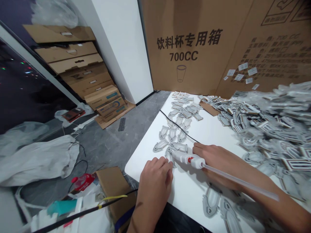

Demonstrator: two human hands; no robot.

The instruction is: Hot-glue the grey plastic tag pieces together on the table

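My right hand [213, 158] grips a white hot-glue gun [188, 158] with a clear glue stick [240, 183] jutting out behind; its nozzle points left at a small grey shield-shaped piece [170, 156] on the white table [194, 191]. My left hand [155, 178] rests knuckles-up at the table's near-left corner, its fingertips pressed on that same piece. Several more grey pieces [173, 134] lie just beyond the nozzle.
A big heap of grey pieces [272, 123] covers the right of the table. A black cable [178, 127] runs across it. A large cardboard box [194, 45] stands behind. On the floor at left lie flattened cartons [97, 90], white bags [36, 158] and a small box [114, 184].
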